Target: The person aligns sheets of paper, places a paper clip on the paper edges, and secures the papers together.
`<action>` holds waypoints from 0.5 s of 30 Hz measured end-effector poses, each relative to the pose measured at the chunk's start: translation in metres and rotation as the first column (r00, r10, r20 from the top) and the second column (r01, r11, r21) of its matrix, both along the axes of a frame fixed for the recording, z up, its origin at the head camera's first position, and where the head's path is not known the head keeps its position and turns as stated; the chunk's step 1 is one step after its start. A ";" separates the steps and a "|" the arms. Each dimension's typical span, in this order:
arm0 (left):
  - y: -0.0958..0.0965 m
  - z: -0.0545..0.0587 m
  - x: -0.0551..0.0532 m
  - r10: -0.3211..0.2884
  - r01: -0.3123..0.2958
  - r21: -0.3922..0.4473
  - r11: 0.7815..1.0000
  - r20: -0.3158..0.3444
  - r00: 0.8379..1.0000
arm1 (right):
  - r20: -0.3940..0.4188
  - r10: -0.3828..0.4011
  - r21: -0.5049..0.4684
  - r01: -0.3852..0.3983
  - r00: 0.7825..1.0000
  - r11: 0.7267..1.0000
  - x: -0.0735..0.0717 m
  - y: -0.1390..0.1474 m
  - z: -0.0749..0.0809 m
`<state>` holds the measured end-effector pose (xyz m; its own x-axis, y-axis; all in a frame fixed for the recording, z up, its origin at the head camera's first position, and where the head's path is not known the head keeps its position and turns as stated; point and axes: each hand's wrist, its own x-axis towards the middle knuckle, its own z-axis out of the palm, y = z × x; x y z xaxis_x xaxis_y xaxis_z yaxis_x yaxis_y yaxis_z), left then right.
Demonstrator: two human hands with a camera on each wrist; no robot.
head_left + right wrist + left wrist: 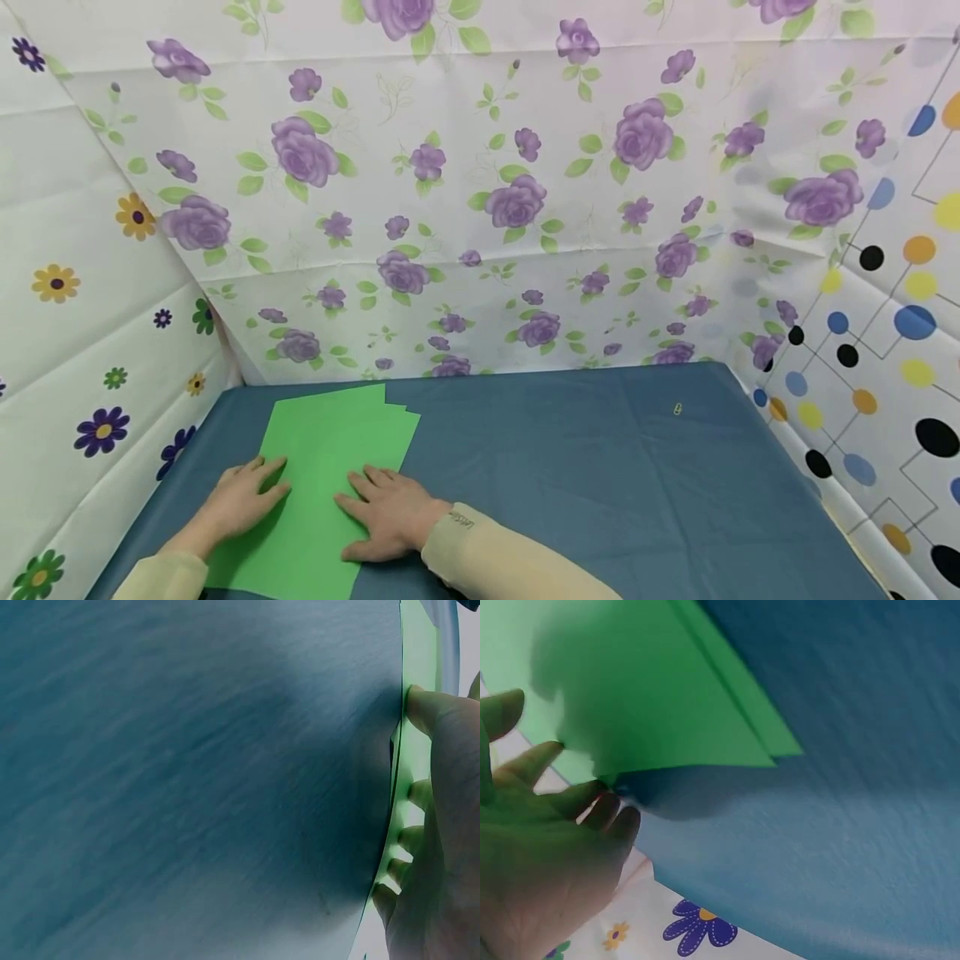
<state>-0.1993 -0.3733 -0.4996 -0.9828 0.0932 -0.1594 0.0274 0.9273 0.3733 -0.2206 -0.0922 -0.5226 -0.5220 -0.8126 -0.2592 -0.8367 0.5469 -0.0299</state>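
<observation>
"Green paper sheets (322, 475): where do you have them in the head view?"

"Lower left of the frame, on the blue tablecloth (555, 483), their corners stepped out of line at the top. My left hand (240, 500) rests on their left side, my right hand (393, 510) on their right edge. Both have fingers spread, grasping nothing. One small paperclip (677, 409) lies well apart, towards the right of the frame."

"What makes for good work here?"

"I'd judge the step to be steadying the stack and evening its edges. Flat fingers and light, spread pressure should suit it; paper this thin would probably crease under one hard push. Better to hold one side firm and nudge the other."

"And in the left wrist view?"

"Sheets fill the upper left, two corners stepped apart near the middle. My left fingers are loose and released; how hard they press, I cannot tell. Those corners make a good gauge."

"Right wrist view?"

"A narrow green strip down the right side, my right fingertips spaced along it, clenching nothing. Edges seem slightly parted there, so I'd smooth them down before nudging."
</observation>
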 end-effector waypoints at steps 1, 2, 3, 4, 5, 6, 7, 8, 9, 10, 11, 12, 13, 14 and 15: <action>0.000 -0.001 0.001 -0.009 0.009 0.017 1.000 0.022 1.000 | 0.000 0.003 -0.002 -0.003 1.000 1.000 0.000 0.002 0.000; 0.000 -0.001 0.001 -0.017 0.016 0.038 0.999 0.043 0.999 | 0.001 0.006 -0.001 -0.006 1.000 1.000 -0.001 0.003 0.000; -0.001 -0.002 0.002 -0.024 0.020 0.064 0.998 0.065 0.998 | 0.002 0.010 -0.007 -0.009 1.000 1.000 -0.001 0.005 0.001; -0.001 -0.003 0.003 -0.032 0.024 0.091 0.996 0.081 0.996 | 0.003 0.013 -0.008 -0.013 1.000 1.000 -0.001 0.006 0.002; -0.001 -0.004 0.003 -0.037 0.027 0.116 0.993 0.091 0.995 | 0.003 0.016 -0.009 -0.016 1.000 1.000 -0.001 0.008 0.002; -0.002 -0.005 0.003 -0.043 0.030 0.133 0.991 0.096 0.994 | 0.003 0.018 -0.011 -0.018 1.000 1.000 0.000 0.009 0.003; -0.002 -0.006 0.004 -0.040 0.025 0.153 0.988 0.099 0.994 | 0.004 0.021 -0.013 -0.021 1.000 1.000 0.000 0.011 0.004; -0.001 -0.007 0.004 -0.043 0.027 0.159 0.987 0.096 0.994 | 0.006 0.023 -0.015 -0.023 1.000 1.000 0.000 0.012 0.004; -0.001 -0.007 0.005 -0.044 0.029 0.162 0.986 0.091 0.995 | 0.009 0.026 -0.018 -0.026 1.000 1.000 0.000 0.014 0.005; 0.001 -0.007 0.005 -0.046 0.031 0.163 0.986 0.088 0.995 | 0.008 0.026 -0.015 -0.026 1.000 1.000 0.000 0.015 0.005; 0.002 -0.007 0.005 -0.045 0.031 0.160 0.987 0.086 0.995 | 0.011 0.028 -0.017 -0.027 1.000 0.999 0.000 0.016 0.005; 0.004 -0.007 0.005 -0.046 0.032 0.158 0.987 0.085 0.995 | 0.012 0.029 -0.018 -0.029 0.999 0.999 0.000 0.019 0.005; 0.006 -0.007 0.005 -0.047 0.033 0.158 0.987 0.086 0.995 | 0.014 0.030 -0.018 -0.030 0.999 0.999 0.000 0.021 0.006; 0.008 -0.006 0.004 -0.050 0.036 0.153 0.988 0.090 0.995 | 0.013 0.031 -0.016 -0.031 0.999 0.999 0.000 0.023 0.007; 0.010 -0.006 0.004 -0.047 0.032 0.152 0.988 0.096 0.994 | 0.011 0.032 -0.013 -0.031 0.999 0.999 0.000 0.024 0.008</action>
<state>-0.1953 -0.3630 -0.5052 -0.9580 0.1618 -0.2367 0.0189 0.8595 0.5108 -0.2207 -0.0677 -0.5150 -0.4932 -0.8319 -0.2543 -0.8531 0.5198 -0.0460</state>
